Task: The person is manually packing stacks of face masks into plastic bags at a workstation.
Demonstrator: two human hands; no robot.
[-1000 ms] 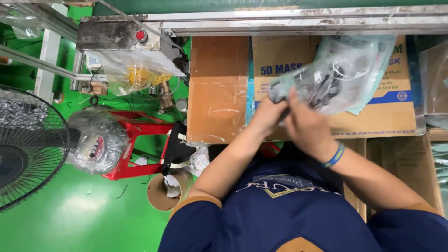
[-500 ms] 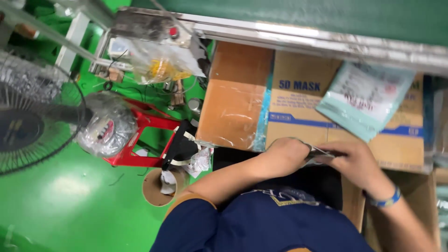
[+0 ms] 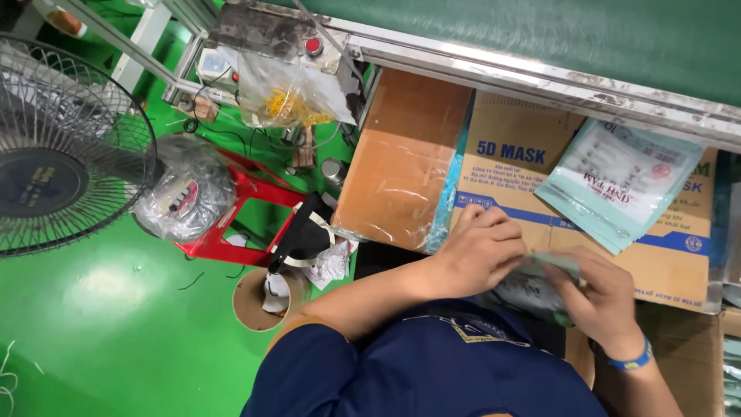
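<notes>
While we look down from the head camera, our left hand (image 3: 482,251) and right hand (image 3: 606,305) meet just above our lap, both clenched on a pale green mask packet (image 3: 540,282). The left grip pinches the packet's near end, and the right grip wraps the other end; a blue wristband (image 3: 629,361) sits on the right wrist. The packet hangs in front of a printed cardboard box (image 3: 502,166), touching nothing but our fingers. A stack of similar flat packets (image 3: 621,181) lies on that box, near the metal edge of the green conveyor (image 3: 540,73). Off to the left, a fan (image 3: 65,147) and a red stool (image 3: 247,208) stand on the green floor (image 3: 100,324).
</notes>
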